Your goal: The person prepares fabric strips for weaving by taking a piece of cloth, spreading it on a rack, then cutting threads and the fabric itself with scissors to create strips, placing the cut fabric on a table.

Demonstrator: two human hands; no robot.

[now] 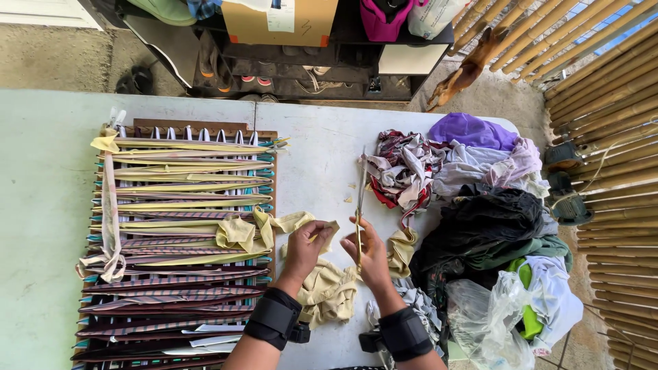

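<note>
My left hand point(303, 248) pinches the end of a pale yellow cloth strip point(293, 222) that runs left to a wooden weaving frame point(179, 240) strung with yellow and dark striped strips. My right hand point(370, 255) grips a pair of scissors point(360, 200), blades pointing away from me, right beside the strip's end. A crumpled piece of the same yellow cloth point(327, 293) lies under my wrists on the white table point(315, 144).
A heap of mixed cloth scraps point(473, 178), purple, black, white and striped, fills the table's right side, with a clear plastic bag point(488, 316) near its front. Bamboo poles point(603, 96) stand at the right. A dark shelf with shoes and a cardboard box point(279, 20) is beyond the table.
</note>
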